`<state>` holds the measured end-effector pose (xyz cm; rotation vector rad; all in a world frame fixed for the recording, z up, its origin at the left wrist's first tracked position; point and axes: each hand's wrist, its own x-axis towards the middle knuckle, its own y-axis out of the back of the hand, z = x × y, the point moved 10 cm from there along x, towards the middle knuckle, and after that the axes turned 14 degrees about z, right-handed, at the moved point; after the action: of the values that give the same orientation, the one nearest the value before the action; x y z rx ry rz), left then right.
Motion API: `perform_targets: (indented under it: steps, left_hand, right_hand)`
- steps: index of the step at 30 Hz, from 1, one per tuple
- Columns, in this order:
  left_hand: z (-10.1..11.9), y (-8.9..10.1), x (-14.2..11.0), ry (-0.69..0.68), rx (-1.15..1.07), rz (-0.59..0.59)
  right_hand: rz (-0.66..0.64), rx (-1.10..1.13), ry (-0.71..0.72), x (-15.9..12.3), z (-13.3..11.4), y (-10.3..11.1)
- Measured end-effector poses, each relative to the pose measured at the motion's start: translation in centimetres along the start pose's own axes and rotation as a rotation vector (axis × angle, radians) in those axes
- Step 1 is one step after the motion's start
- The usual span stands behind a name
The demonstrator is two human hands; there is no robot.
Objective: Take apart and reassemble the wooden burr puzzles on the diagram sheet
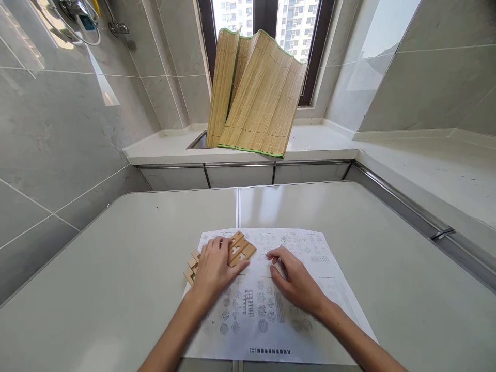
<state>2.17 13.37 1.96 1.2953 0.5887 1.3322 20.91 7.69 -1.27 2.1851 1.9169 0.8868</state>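
My left hand (pixel 213 263) lies over a set of light wooden pieces with cut-out slots, its fingers and thumb holding them. The wooden pieces (pixel 241 248) stick out on both sides of the hand, at the upper left of a large printed sheet (pixel 263 289). What is under the palm is hidden. My right hand (pixel 292 274) hovers on or just over the sheet, to the right of the wood. Its fingers are curled with a gap between thumb and forefinger, and nothing shows between them. Small diagrams and number tables cover the sheet, whose title reads upside down.
The sheet lies on a pale glossy tabletop (pixel 116 279) with a seam down its middle. Beyond its far edge, a folded bamboo mat (pixel 263 98) stands on a white ledge (pixel 321 137) before a window. Metal rails (pixel 403 194) run along the ledge; tiled walls stand either side.
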Motion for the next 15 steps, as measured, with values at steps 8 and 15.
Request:
perform_targets:
  steps: [8, 15]
  left_hand:
    - [3.0, -1.6, -1.3, -0.02, -0.202, 0.093]
    - [2.1, -2.1, -1.7, 0.003, -0.156, 0.116]
  right_hand:
    - [0.001, -0.168, 0.108, -0.6, 0.2, -0.5]
    - [-0.014, -0.161, 0.07, -0.3, 0.6, -0.3]
